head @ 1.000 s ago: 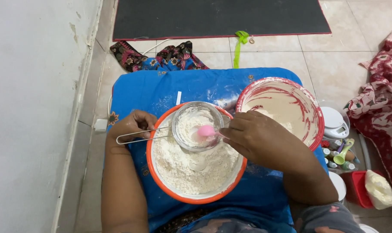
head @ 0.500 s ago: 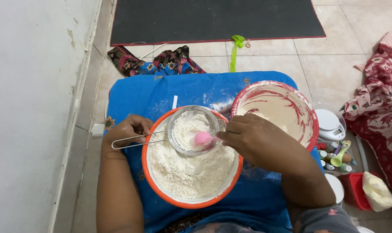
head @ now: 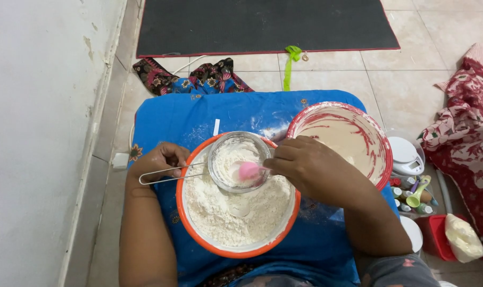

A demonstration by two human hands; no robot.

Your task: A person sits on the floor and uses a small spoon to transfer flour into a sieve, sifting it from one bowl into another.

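Landmark: orange-rimmed bowl, set on a blue cloth and partly filled with white flour.

1. Wire-handled sieve. Held above the far part of the orange-rimmed bowl, its mesh cup loaded with flour. The long wire handle is extended past the bowl's left rim.

2. Left hand. Placed just outside the bowl's left rim. The fingers are closed around the sieve's wire handle, which is gripped firmly; the loop end of the handle is left free beyond the hand.

3. Pink spoon-like tool. Seen inside the sieve cup, over the bowl's middle, its rounded head resting on the flour. Its exact kind cannot be told.

4. Right hand. Positioned over the bowl's far right rim. The fingers are curled shut on the stem of the pink tool.

5. Red-rimmed bowl. Located just beside the orange-rimmed bowl, to its far right, rims nearly touching. It is coated inside with pale batter.

6. White kitchen scale. Found on the floor tiles beyond the red-rimmed bowl, well to the right of the landmark.

7. Dark mat. Laid on the floor far beyond the landmark.
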